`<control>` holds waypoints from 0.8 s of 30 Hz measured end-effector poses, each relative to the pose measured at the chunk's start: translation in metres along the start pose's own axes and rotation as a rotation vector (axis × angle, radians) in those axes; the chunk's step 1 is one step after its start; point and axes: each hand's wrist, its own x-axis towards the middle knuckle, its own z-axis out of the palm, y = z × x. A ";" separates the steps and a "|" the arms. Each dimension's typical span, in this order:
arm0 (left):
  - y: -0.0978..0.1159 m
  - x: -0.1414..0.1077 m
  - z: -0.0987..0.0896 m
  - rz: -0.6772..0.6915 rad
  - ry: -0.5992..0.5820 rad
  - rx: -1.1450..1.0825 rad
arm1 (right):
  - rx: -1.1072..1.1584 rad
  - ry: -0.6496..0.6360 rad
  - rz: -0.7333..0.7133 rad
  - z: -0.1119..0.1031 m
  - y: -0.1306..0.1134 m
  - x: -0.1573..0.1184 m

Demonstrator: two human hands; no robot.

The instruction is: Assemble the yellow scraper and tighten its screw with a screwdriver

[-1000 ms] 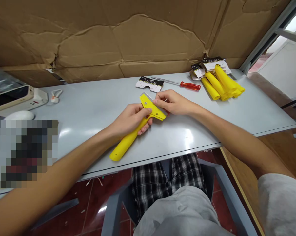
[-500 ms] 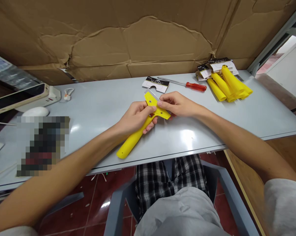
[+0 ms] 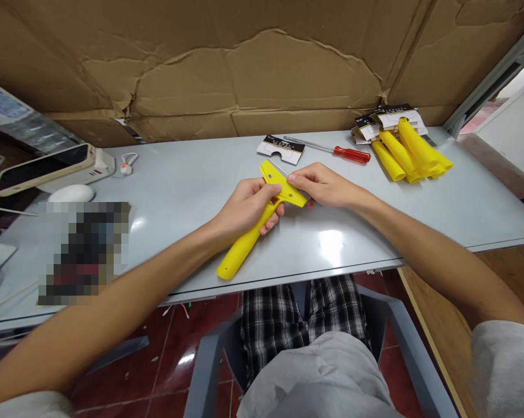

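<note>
My left hand [image 3: 249, 204] is closed around the neck of a yellow scraper [image 3: 241, 251], thumb pressed on its wide head. The handle slants down toward the table's front edge. Two screws show in the head. Along the head's far edge a strip of metal blade [image 3: 279, 168] sticks out. At that edge my right hand [image 3: 321, 184] pinches the blade and the head's side between thumb and fingers; the fingertips behind are partly hidden. Behind the hands lie a black and white card [image 3: 281, 152] with a notch and a screwdriver [image 3: 351, 154] with a red handle.
Several yellow scrapers with cards [image 3: 412, 154] are piled at the right rear. On the left are a phone [image 3: 44, 168] on a white stand, a white mouse [image 3: 72, 194], a small cable [image 3: 126, 164] and a blurred-out object [image 3: 85, 252]. Cardboard [image 3: 244, 75] backs the table.
The whole view has shifted slightly, so things appear a little further right. Less blade shows past the head's far left corner. Both hands keep their hold.
</note>
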 end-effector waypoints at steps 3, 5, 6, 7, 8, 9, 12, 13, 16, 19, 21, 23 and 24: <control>0.000 0.000 0.000 -0.003 0.006 -0.002 | -0.008 0.015 0.008 -0.001 0.001 0.000; 0.000 -0.001 0.000 0.002 0.013 -0.009 | -0.030 0.021 0.013 0.000 0.000 -0.001; 0.000 -0.001 0.000 0.009 0.017 -0.014 | -0.042 0.023 0.015 0.001 0.000 -0.001; 0.000 -0.001 0.000 0.020 0.021 -0.017 | -0.058 0.025 0.015 0.002 -0.001 -0.001; 0.000 -0.001 0.000 0.031 0.023 -0.019 | -0.075 0.029 0.012 0.003 -0.001 -0.002; 0.000 0.000 -0.001 0.043 0.021 -0.018 | -0.092 0.036 0.008 0.004 -0.002 -0.002; -0.001 0.000 -0.002 0.065 0.011 -0.011 | -0.095 0.043 0.003 0.008 -0.003 -0.002; -0.001 0.000 -0.002 0.073 0.013 -0.012 | -0.073 0.028 0.007 0.008 -0.004 -0.002; 0.001 0.000 -0.002 0.089 0.045 -0.028 | 0.022 -0.049 0.046 0.007 -0.009 -0.003; 0.002 0.000 0.000 0.075 0.075 -0.038 | 0.097 -0.081 0.077 0.002 -0.013 -0.005; 0.003 0.000 0.000 0.062 0.081 -0.041 | 0.123 -0.081 0.077 0.000 -0.015 -0.006; 0.004 0.000 0.000 0.058 0.087 -0.040 | 0.133 -0.088 0.072 0.000 -0.013 -0.006; 0.004 0.000 0.000 0.060 0.091 -0.038 | 0.132 -0.087 0.069 0.000 -0.012 -0.006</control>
